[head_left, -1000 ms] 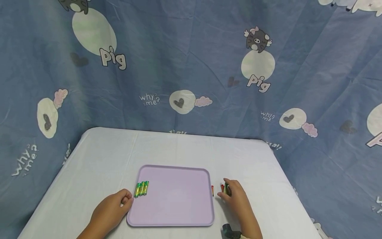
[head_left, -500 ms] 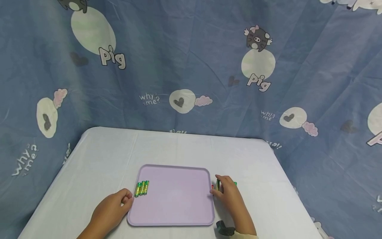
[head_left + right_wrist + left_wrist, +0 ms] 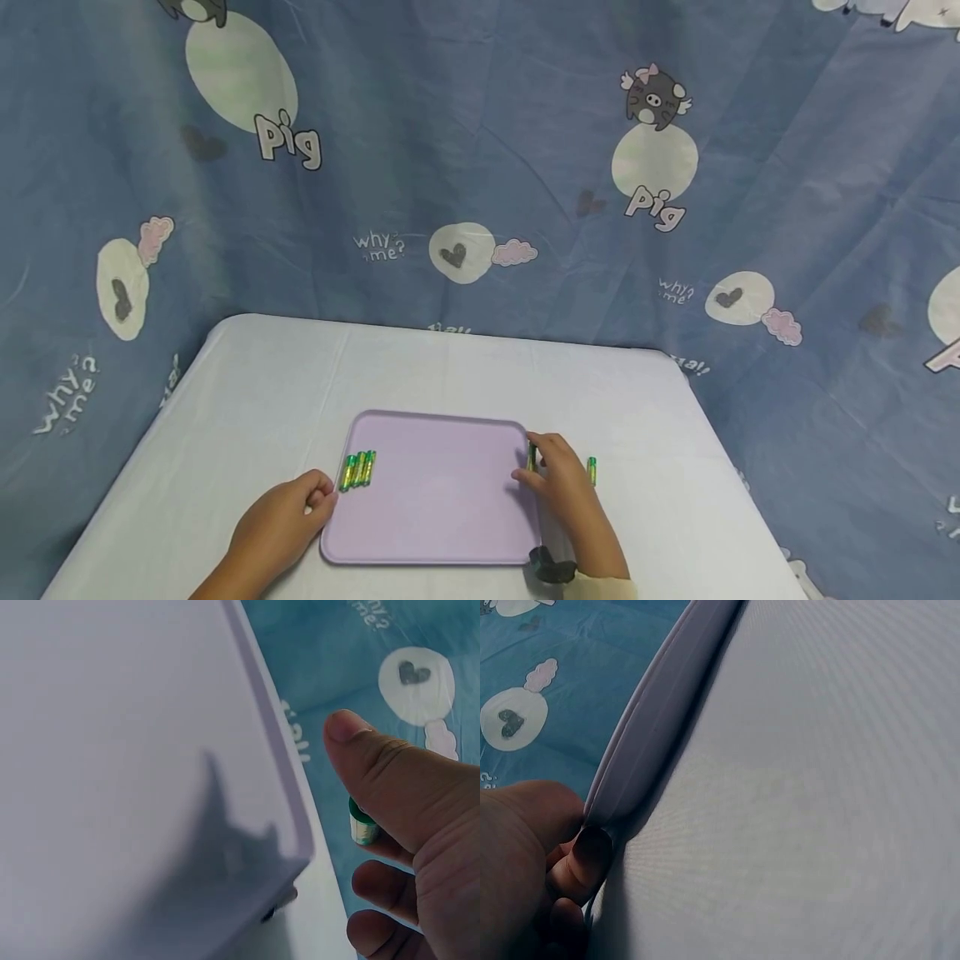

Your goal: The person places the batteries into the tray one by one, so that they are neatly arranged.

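Observation:
My left hand (image 3: 281, 521) pinches the left rim of a lilac tray (image 3: 442, 517); the left wrist view has the thumb and fingers around the tray's edge (image 3: 641, 739). Inside the tray, near that side, several green-and-gold batteries (image 3: 357, 471) lie side by side in a row. At the opposite edge my right hand (image 3: 566, 487) holds a green battery (image 3: 532, 456) between thumb and fingers, just above the rim. Its green end (image 3: 364, 825) peeks out behind the thumb in the right wrist view. Another green battery (image 3: 592, 471) lies on the table, right of the right hand.
A white cloth covers the table (image 3: 450, 367), and a blue printed curtain (image 3: 480, 167) hangs behind it. A small dark-tipped object (image 3: 268, 915) shows beside the tray's edge in the right wrist view, too blurred to identify.
My right hand has moved left with the green battery, from the table to the tray's right rim. It uncovers one green battery and hides the red ones seen earlier. The left hand stays put.

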Tool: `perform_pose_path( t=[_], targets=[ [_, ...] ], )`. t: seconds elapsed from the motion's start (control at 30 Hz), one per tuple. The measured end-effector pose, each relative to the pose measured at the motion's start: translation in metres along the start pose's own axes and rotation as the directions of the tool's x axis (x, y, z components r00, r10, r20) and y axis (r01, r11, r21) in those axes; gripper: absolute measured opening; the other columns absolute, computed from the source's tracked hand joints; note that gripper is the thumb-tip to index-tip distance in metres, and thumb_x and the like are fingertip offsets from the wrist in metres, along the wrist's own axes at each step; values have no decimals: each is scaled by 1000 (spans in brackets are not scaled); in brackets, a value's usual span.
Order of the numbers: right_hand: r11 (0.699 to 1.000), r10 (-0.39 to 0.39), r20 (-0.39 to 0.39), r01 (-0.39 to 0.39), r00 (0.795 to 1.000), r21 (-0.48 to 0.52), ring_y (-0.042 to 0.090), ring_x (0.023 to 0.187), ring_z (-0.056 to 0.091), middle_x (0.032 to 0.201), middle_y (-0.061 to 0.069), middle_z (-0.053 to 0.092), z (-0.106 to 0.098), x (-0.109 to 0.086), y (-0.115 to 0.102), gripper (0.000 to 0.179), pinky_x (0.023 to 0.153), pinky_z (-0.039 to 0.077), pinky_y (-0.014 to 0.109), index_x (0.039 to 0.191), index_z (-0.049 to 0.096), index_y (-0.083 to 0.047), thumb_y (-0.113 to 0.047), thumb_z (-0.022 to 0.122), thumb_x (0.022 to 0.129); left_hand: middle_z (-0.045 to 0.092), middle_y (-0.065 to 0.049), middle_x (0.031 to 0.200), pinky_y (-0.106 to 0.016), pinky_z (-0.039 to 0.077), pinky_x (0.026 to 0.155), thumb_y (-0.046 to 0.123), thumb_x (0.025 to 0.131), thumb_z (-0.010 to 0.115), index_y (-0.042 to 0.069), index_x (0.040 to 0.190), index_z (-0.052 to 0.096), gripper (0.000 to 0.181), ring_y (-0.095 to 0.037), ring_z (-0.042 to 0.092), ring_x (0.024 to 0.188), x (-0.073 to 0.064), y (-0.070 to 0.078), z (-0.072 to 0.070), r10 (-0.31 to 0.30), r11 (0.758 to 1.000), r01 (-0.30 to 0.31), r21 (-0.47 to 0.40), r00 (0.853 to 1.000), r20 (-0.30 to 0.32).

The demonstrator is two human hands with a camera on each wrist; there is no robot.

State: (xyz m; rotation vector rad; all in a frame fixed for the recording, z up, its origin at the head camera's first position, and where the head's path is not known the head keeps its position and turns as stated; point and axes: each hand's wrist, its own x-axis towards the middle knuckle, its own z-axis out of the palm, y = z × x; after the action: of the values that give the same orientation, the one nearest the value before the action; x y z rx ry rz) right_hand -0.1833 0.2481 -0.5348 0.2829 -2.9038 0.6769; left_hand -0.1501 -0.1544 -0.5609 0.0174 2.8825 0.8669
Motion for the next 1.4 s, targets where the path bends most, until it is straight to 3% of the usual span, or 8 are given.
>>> perform_pose_path(
  t=[0.3,0.57,0.87,1.23,1.4],
  targets=[
    [999,11,24,-12,1000,32,10,97,61,124,3,66,3,9,-15,71,87,55,34,143,61,-9,-32,88,82,57,8,78,-35,38,64,30,96,68,20,95,65,10,-15,51,71,1,-1,0,1,1000,-1,4,1000,1],
    [999,-30,39,28,999,32,13,98,62,124,4,67,13,16,-21,68,88,55,37,141,62,-8,-31,88,82,57,9,78,-35,39,63,30,96,69,21,95,65,10,-15,50,71,2,-2,0,16,1000,-16,5,1000,-7],
    [997,-57,60,54,997,52,16,105,64,130,6,67,21,19,-28,66,100,54,43,139,63,-7,-32,87,83,57,9,78,-35,40,64,31,96,69,21,95,65,11,-15,51,72,2,-1,4,-13,1000,13,5,1000,23],
    [990,-122,55,118,991,73,16,101,59,121,7,67,33,27,-38,65,91,53,38,138,64,-5,-30,88,83,56,10,77,-35,39,63,30,95,69,22,93,64,10,-14,50,71,1,-3,3,11,1000,-11,3,1000,-5],
    [989,-122,84,113,989,100,18,103,58,121,7,68,36,33,-48,63,93,53,39,138,64,-5,-30,87,85,56,10,77,-35,39,63,29,95,70,22,93,64,10,-14,50,71,1,-2,1,20,1000,-20,-3,1000,-16]
  ],
)
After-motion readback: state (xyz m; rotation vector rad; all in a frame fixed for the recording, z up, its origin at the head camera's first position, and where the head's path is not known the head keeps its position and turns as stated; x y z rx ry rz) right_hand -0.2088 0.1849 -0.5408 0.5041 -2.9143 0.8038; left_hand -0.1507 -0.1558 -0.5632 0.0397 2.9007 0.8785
